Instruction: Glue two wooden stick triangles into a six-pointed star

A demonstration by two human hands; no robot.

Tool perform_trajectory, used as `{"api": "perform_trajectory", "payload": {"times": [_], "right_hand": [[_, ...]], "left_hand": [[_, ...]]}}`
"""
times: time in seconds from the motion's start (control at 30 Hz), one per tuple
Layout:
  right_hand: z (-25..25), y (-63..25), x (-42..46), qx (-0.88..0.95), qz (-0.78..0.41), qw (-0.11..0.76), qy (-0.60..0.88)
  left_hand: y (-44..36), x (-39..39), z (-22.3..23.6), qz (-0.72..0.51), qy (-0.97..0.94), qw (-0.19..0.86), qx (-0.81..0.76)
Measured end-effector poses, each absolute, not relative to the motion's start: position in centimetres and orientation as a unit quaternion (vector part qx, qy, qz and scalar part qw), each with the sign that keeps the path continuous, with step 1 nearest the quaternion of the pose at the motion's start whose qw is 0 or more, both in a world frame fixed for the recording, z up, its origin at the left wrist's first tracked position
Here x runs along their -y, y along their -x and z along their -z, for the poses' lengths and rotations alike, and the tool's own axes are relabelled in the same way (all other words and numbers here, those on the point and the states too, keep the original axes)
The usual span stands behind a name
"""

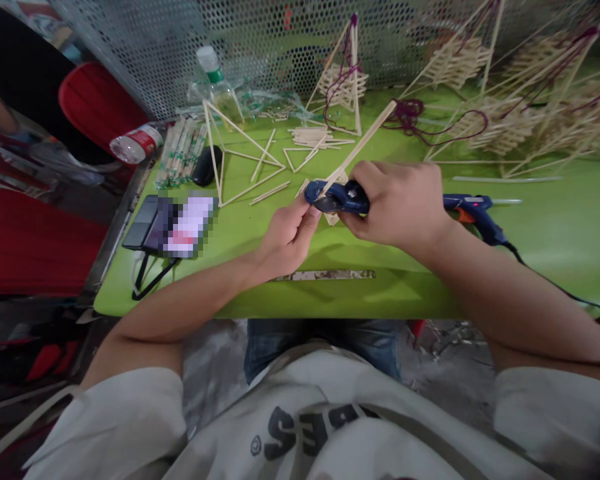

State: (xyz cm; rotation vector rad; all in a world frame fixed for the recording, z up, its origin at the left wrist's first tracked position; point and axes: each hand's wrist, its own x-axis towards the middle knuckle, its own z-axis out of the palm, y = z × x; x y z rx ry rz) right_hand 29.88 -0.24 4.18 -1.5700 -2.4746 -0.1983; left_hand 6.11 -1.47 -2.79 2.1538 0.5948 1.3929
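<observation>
My right hand (pixel 397 200) is wrapped round a blue hand cutter (pixel 330 196), its head pointing left. A wooden stick (pixel 363 148) slants up and right from the cutter's jaws. My left hand (pixel 293 230) is closed, thumb and finger pinched at the jaws, by the stick's lower end; the exact grip is partly hidden. Beneath the cutter, a small lattice of sticks (pixel 331 219) is mostly covered. A blue glue gun (pixel 473 207) lies just beyond my right wrist. Nearer me is a flat speckled strip (pixel 330 275).
On the green table (pixel 545 247) are a triangular stick frame (pixel 253 190), a stick pile (pixel 313 138), wrapped bundles (pixel 180 153) and a phone (pixel 190 227). A bottle (pixel 220 87) and stick structures with purple string (pixel 343 83) stand behind. The glue gun's cord (pixel 550 277) runs right.
</observation>
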Motion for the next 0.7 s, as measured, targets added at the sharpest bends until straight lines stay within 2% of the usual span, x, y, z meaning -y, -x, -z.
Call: {"api": "perform_trajectory", "payload": {"times": [0.4,0.7], "right_hand": [[-3.8,-29.7,0.2,0.837,0.065,0.098,0.534],[-3.4,-29.6,-0.1,0.833,0.076,0.092,0.54]], "left_hand": [[-6.4,1.5,3.1,-0.522,-0.785,0.255,-0.215],[-6.4,1.9,4.0,-0.505,-0.762,0.278,-0.295]]}}
